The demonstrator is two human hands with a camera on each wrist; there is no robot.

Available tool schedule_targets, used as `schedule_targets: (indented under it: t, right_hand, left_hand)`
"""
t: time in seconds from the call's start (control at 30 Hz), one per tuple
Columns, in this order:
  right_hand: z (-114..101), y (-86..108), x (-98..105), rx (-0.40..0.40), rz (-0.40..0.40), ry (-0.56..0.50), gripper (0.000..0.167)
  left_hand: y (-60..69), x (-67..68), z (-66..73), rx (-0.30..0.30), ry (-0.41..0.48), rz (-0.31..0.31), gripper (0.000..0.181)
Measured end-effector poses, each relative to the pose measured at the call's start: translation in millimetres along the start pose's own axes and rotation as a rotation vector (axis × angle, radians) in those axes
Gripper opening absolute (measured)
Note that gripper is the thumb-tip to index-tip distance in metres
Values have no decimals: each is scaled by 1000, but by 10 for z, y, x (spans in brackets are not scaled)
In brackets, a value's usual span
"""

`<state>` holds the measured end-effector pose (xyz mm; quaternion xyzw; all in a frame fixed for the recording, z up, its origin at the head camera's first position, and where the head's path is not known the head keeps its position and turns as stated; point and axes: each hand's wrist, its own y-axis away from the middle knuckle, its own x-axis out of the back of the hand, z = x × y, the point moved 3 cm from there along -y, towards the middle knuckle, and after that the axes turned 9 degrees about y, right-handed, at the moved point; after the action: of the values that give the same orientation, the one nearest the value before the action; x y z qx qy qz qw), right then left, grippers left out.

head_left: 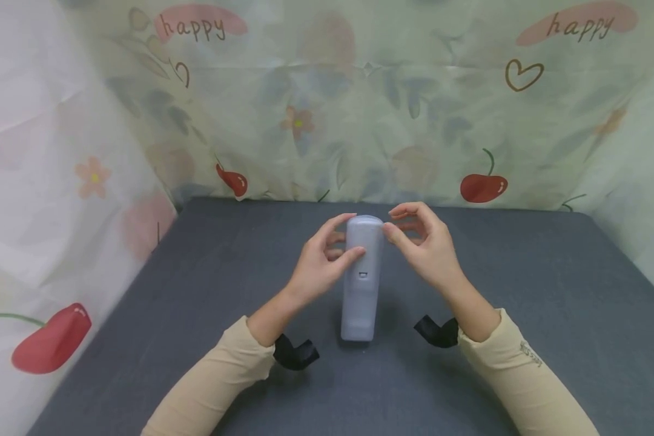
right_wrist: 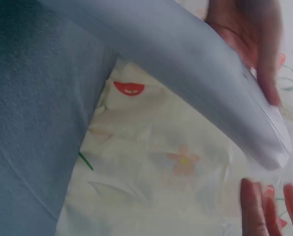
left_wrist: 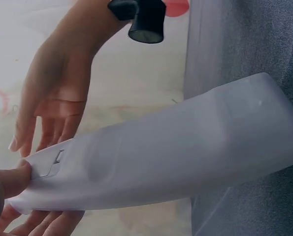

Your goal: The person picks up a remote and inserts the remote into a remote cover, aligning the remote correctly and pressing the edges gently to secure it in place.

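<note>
A pale grey-white remote control (head_left: 362, 303) stands nearly upright over the table, its back with the small battery-cover latch (head_left: 363, 275) facing me. My left hand (head_left: 318, 263) grips its upper part, thumb across the back and fingers around the far side. Beside the top right edge is my right hand (head_left: 430, 251), fingers loosely bent and holding nothing. In the right wrist view a small gap separates the right fingers (right_wrist: 254, 209) from the remote's end. The left wrist view shows the battery cover (left_wrist: 45, 167) in place under the left thumb.
A dark grey table (head_left: 196, 272) lies beneath, with a patterned cloth (head_left: 360, 121) hanging behind it and at the sides. Black wrist mounts stick out inward from the left sleeve (head_left: 212, 375) and right sleeve (head_left: 523, 369).
</note>
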<state>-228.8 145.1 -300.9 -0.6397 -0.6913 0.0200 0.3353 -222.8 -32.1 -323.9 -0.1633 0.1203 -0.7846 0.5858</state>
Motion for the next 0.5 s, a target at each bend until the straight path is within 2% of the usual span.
schedule_targets:
  t: [0.13,0.3,0.5]
  right_hand:
    - [-11,-28,29,-4,-16,23,19]
    - [-15,-40,35,-51,-61,81,21]
    - [-26,-51,20,-97,-117,81,21]
  left_hand:
    - [12,-11,-11,-7,-6,-8,53]
    - [24,-30,5,-13,-10,-5,54]
    - [41,-50,19,-17,-6,-2,53]
